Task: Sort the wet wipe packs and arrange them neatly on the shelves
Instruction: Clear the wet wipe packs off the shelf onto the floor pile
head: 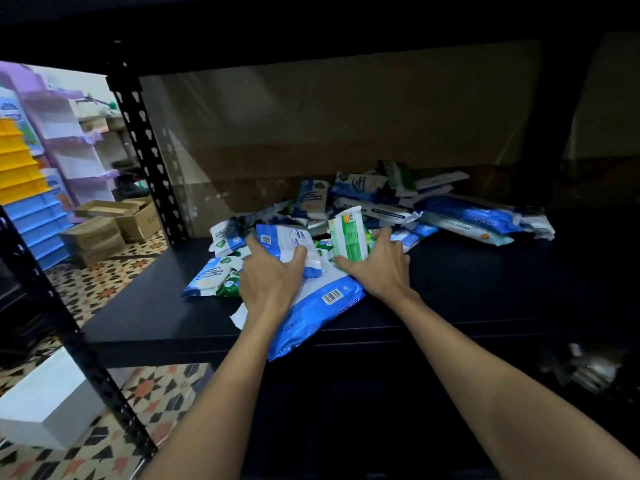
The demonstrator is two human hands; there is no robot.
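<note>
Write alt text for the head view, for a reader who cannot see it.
Two bare hands work a jumbled pile of wet wipe packs on a black shelf: the left hand grips a blue-and-white pack, the right hand holds a green-and-white pack. Cardboard boxes sit on the tiled floor at left.

Shelf: bare right and front-left. Pile of packs fills the middle to the back panel. Upright post bounds the left; upper shelf overhead.

A single head-worn wide-angle view looks forward and down, close in, at the black shelf, both forearms reaching in from the bottom edge.
</note>
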